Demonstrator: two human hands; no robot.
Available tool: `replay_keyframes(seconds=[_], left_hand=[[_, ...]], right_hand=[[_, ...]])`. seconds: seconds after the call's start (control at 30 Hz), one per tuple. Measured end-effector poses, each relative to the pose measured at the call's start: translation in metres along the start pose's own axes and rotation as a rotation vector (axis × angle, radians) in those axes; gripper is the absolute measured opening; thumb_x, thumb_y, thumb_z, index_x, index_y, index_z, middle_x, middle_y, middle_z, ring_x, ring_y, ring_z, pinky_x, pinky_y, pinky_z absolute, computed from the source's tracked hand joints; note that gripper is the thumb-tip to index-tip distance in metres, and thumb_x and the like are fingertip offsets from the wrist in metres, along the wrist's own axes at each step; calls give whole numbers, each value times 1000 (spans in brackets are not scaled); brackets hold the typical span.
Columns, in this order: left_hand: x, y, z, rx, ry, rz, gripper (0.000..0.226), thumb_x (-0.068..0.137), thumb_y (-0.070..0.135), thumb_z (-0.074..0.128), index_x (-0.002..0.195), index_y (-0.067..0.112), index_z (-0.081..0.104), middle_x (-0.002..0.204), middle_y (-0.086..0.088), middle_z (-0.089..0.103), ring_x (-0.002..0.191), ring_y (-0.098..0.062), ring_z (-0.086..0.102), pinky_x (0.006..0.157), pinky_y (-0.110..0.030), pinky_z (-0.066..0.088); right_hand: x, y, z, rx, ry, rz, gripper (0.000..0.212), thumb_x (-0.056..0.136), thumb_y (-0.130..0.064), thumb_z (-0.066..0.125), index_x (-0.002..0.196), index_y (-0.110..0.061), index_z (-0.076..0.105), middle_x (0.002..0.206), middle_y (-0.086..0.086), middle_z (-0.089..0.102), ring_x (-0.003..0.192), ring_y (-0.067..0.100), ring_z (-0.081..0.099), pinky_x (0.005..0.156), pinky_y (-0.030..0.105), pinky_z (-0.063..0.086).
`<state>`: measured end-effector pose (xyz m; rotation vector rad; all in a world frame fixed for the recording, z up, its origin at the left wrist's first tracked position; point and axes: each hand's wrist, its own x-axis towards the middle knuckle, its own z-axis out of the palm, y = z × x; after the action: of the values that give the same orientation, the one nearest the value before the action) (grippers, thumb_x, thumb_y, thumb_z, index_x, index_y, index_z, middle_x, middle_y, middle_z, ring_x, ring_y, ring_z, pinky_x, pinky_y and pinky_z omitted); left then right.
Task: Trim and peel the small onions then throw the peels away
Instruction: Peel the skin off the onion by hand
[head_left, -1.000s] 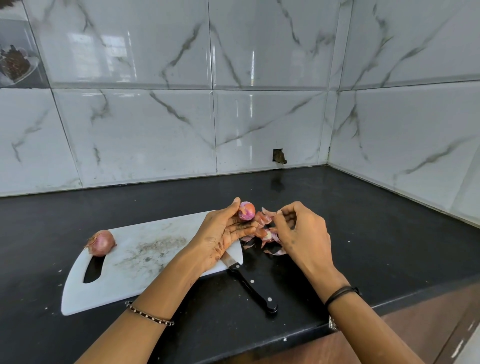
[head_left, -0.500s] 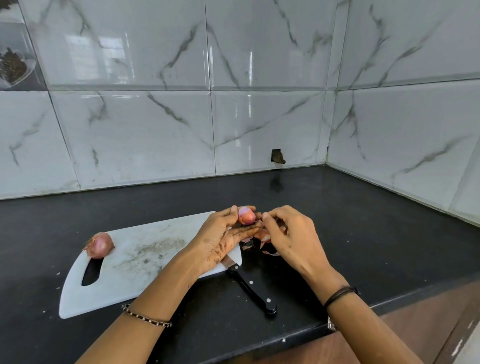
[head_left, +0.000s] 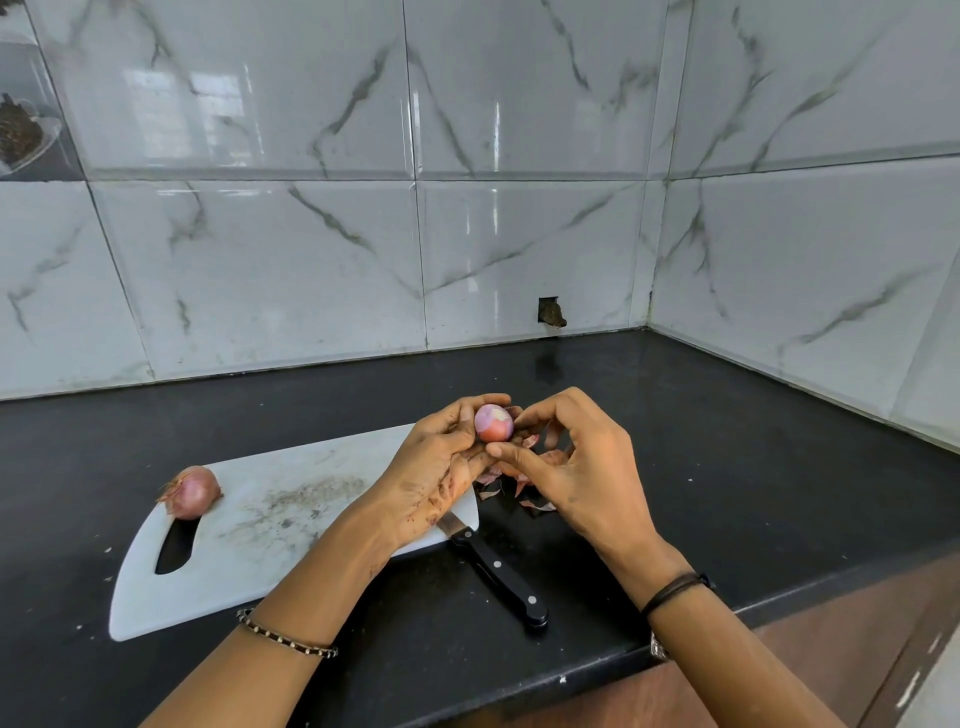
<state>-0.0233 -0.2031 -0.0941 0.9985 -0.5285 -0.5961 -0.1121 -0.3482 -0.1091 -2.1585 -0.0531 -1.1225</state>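
**Peeled onion held in both hands over the board's right end**

You held the peeled onion (head_left: 493, 423) in your left hand (head_left: 441, 467), fingers curled round it, above the right end of the white cutting board (head_left: 291, 519). Your right hand (head_left: 576, 467) met it from the right, thumb and forefinger pinching it, the other fingers loosely bent. Loose peels (head_left: 535, 501) lay on the black countertop (head_left: 727, 467), partly hidden by your right hand. 1 unpeeled onion (head_left: 192, 491) sat at the board's left end, beside the handle slot. The knife (head_left: 498, 571) lay at the board's near right edge, blade mostly hidden behind your left hand.
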Motion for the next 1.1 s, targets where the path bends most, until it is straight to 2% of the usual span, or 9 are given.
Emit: replay_keyframes(seconds=[0.1, 0.2, 0.37, 0.57, 0.7, 0.93, 1.1], left_hand=[[2, -2, -2, 20, 5, 31, 34, 108, -1, 36, 116, 1, 69, 121, -22, 70, 106, -29, 72, 79, -27, 61], [3, -3, -2, 48, 12, 34, 33, 108, 1, 37, 116, 2, 69, 120, -21, 69, 109, -28, 70, 79, -26, 61], [2, -5, 0, 48, 2, 29, 34, 109, 2, 35, 116, 3, 69, 119, -20, 71, 113, -31, 69, 89, -32, 61], [4, -7, 0, 37, 5, 32, 34, 108, 1, 36, 116, 3, 69, 122, -22, 69, 115, -31, 68, 85, -30, 61], [4, -7, 1, 28, 1, 35, 33, 108, 1, 35, 119, 1, 67, 125, -23, 68, 115, -30, 68, 80, -27, 61], [5, -6, 2, -18, 12, 24, 34, 107, -6, 35, 118, 1, 66, 122, -22, 70, 111, -29, 71, 82, -31, 62], [5, -6, 2, 2, 15, 25, 34, 107, -4, 36, 115, 3, 68, 114, -17, 72, 107, -27, 72, 81, -30, 62]], right_hand=[[0, -1, 0, 6, -27, 9, 31, 76, -39, 88, 98, -25, 71, 94, -15, 62, 83, 10, 62, 69, 29, 56], [0, -4, -1, 31, -33, 22, 34, 74, -45, 87, 96, -25, 71, 93, -13, 63, 80, 12, 62, 66, 23, 53], [0, -4, 0, 38, -11, 31, 31, 75, -41, 88, 93, -23, 71, 89, -11, 64, 75, 13, 62, 67, 22, 53], [-1, -4, -1, 63, -25, 22, 26, 78, -34, 87, 94, -18, 72, 90, -10, 65, 79, 11, 63, 69, 11, 48], [-2, -6, 1, 83, -65, -16, 20, 83, -26, 84, 94, -14, 74, 90, -7, 66, 79, 12, 64, 69, 11, 49], [-1, -8, -2, 115, 18, 46, 32, 74, -32, 89, 94, -17, 70, 90, -9, 66, 81, 9, 65, 68, 11, 51], [-2, -7, -1, 109, 4, 43, 30, 76, -31, 88, 98, -18, 72, 92, -7, 66, 81, 13, 65, 71, 18, 55]])
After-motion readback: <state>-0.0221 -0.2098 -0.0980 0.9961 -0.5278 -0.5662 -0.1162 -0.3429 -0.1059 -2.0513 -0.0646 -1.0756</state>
